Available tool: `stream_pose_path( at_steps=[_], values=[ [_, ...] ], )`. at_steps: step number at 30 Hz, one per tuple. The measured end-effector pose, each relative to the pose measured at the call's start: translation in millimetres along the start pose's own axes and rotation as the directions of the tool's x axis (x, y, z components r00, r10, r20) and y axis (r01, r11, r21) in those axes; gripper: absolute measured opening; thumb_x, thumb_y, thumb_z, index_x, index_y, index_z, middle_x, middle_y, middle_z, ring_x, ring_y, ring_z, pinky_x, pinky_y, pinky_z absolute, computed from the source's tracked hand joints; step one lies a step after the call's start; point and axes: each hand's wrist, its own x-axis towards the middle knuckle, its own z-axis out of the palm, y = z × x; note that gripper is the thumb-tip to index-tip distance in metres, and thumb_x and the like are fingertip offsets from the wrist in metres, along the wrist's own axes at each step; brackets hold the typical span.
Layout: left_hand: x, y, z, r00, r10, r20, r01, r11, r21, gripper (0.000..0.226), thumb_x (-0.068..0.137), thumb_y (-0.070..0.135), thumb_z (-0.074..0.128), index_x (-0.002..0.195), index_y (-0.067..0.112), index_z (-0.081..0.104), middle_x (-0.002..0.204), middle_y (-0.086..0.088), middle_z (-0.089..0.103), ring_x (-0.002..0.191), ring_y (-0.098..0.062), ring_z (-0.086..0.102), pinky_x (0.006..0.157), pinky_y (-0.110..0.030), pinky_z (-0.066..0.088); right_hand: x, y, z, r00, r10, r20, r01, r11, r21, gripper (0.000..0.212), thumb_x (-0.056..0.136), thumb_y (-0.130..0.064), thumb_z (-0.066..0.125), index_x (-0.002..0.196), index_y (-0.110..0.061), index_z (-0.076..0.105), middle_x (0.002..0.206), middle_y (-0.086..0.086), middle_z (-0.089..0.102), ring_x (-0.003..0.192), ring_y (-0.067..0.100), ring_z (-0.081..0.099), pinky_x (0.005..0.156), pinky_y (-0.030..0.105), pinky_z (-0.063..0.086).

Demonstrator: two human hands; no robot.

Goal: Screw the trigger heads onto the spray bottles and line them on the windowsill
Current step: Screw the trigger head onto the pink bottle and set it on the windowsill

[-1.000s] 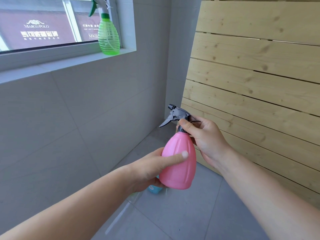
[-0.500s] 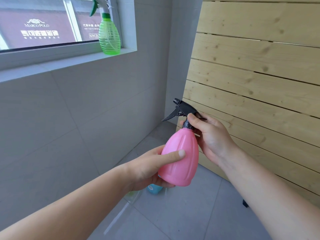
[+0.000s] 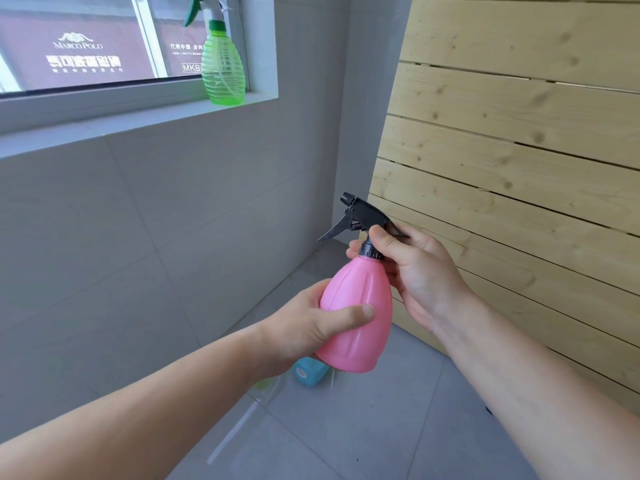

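Observation:
A pink spray bottle (image 3: 360,306) is held in the air in front of me, tilted slightly right. My left hand (image 3: 304,330) wraps its lower body. A black trigger head (image 3: 360,216) sits on its neck, nozzle pointing left. My right hand (image 3: 412,268) pinches the black collar at the neck with thumb and fingers. A green spray bottle (image 3: 221,67) with a white and green trigger head stands upright at the right end of the windowsill (image 3: 138,121).
A blue bottle (image 3: 310,372) lies on the grey tiled floor below the pink one, partly hidden, with a clear tube (image 3: 242,424) beside it. A wooden slatted panel (image 3: 519,150) leans at the right. Grey tiled wall is on the left.
The pink bottle has risen a little and its trigger head has turned under my right fingers. Both hands keep their hold.

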Motion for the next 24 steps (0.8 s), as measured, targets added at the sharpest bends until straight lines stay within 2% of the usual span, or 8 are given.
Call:
stream_pose_path(
  at_steps=[3,8,12,15,18,21,24],
  values=[
    [1,0,1,1.000,0.014,-0.024,-0.014,1.000,0.011,0.077,0.059,0.052,0.085,0.130,0.030,0.063,0.121,-0.005,0.077,0.107,-0.026,0.076,0.084,-0.045,0.065,0,1,3,0.999,-0.014,-0.048,0.014,1.000,-0.005,0.017,0.092,-0.015,0.066,0.102,-0.001,0.068,0.090,0.018,0.075,0.094,0.037,0.074,0.072,0.030,0.060],
    [4,-3,2,0.998,0.020,-0.059,-0.018,0.999,0.029,0.078,0.057,0.053,0.085,0.128,0.031,0.063,0.119,-0.002,0.077,0.106,-0.023,0.077,0.086,-0.044,0.066,-2,3,4,0.995,-0.021,-0.095,0.018,0.999,-0.038,0.010,0.092,-0.015,0.067,0.093,-0.006,0.070,0.085,0.014,0.075,0.082,0.029,0.073,0.074,0.034,0.059],
    [4,-2,2,0.996,0.021,-0.087,-0.014,0.997,0.079,0.079,0.056,0.056,0.086,0.127,0.030,0.063,0.118,-0.002,0.077,0.106,-0.023,0.076,0.090,-0.047,0.064,-2,4,3,0.995,-0.025,-0.095,0.022,0.999,-0.037,0.009,0.092,-0.015,0.066,0.086,-0.010,0.071,0.086,0.012,0.076,0.086,0.034,0.074,0.077,0.037,0.060],
    [4,3,-1,0.999,-0.001,-0.033,0.004,0.997,0.082,0.079,0.061,0.055,0.085,0.131,0.031,0.060,0.123,-0.004,0.075,0.110,-0.024,0.075,0.092,-0.051,0.063,0,3,1,0.998,0.010,-0.069,-0.011,1.000,-0.012,0.009,0.092,-0.018,0.067,0.092,-0.011,0.072,0.092,0.013,0.077,0.096,0.038,0.074,0.083,0.041,0.059],
    [1,6,-7,0.998,-0.028,0.049,0.026,0.999,0.043,0.077,0.067,0.054,0.083,0.135,0.032,0.058,0.127,-0.004,0.074,0.111,-0.024,0.075,0.089,-0.047,0.064,0,1,-1,0.998,0.048,-0.034,-0.047,0.999,0.022,0.008,0.092,-0.020,0.067,0.087,-0.018,0.073,0.098,0.012,0.078,0.098,0.035,0.074,0.093,0.048,0.057],
    [-2,5,-10,0.996,-0.047,0.076,0.047,0.999,0.002,0.074,0.070,0.056,0.079,0.136,0.031,0.058,0.128,-0.005,0.074,0.109,-0.023,0.075,0.085,-0.042,0.063,2,0,-4,0.998,0.055,-0.014,-0.054,0.998,0.018,0.010,0.093,-0.021,0.065,0.087,-0.021,0.073,0.102,0.012,0.078,0.100,0.035,0.074,0.096,0.048,0.055],
    [-3,6,-18,0.997,-0.056,0.051,0.058,0.998,-0.033,0.072,0.074,0.054,0.079,0.138,0.028,0.059,0.131,-0.008,0.072,0.117,-0.030,0.073,0.096,-0.052,0.060,3,3,-8,0.999,0.031,0.028,-0.029,0.998,-0.063,0.015,0.095,-0.028,0.061,0.094,-0.020,0.074,0.108,0.008,0.077,0.099,0.031,0.071,0.090,0.043,0.053]
  ],
)
